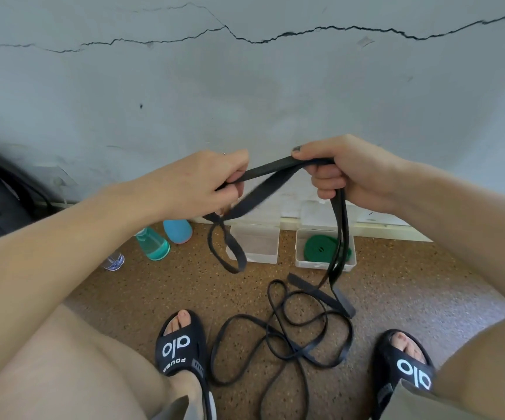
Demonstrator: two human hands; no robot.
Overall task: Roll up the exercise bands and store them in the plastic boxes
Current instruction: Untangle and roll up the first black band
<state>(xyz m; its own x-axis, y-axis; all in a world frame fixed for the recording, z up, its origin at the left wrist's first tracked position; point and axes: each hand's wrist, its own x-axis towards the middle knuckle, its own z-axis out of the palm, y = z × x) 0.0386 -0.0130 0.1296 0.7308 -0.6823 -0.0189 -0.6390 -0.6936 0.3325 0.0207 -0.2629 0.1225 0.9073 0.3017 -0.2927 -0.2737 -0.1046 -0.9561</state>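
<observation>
Mostly we take the green-band box (301, 262) as our marker: it sits by the wall with a rolled green band (321, 248) inside. Just left of it waits an empty box (255, 257), probably meant for our black band (263, 183). Nearer us, the band's slack lies tangled on the floor. Above the boxes, our left hand (205, 183) pinches one stretch and our right hand (345, 174) curls around another, keeping it taut to start a roll.
</observation>
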